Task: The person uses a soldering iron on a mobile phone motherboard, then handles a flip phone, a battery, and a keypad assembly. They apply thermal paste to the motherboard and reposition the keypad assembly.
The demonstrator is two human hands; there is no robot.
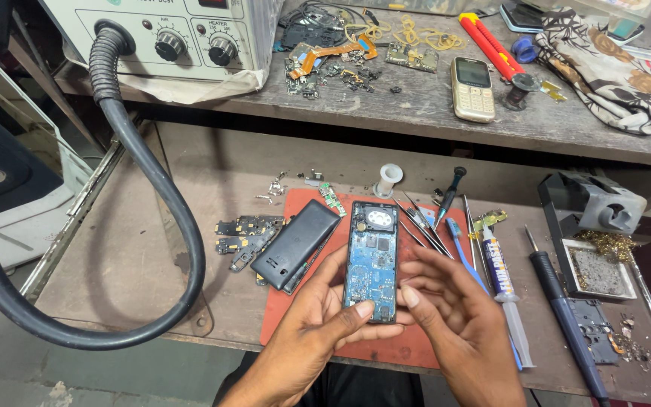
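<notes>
left hand (307,332) and right hand (457,320) nearest the camera, both raised over the near edge of the red mat (295,313). left hand cradles the opened phone board (371,261) from below, fingers clamped on its lower end, thumb pressed on the near face. right hand touches the board's right edge with thumb and forefinger; remaining fingers spread apart, holding nothing else. board stands upright in the hands, blue circuit side facing up, round part at its far end.

just left of it on the mat: black back cover (293,243), tilted. left of that, small black circuit pieces (244,237) on the tabletop (152,249). right of the board: tweezers (420,222), a white syringe tube (500,279), a dark blue soldering iron (566,320). white reel (388,179) beyond the mat.

far shelf: beige keypad phone (472,88), red cutter (489,41), patterned cloth (612,71), hot-air station (160,38) with black hose (182,226) looping down at left.
</notes>
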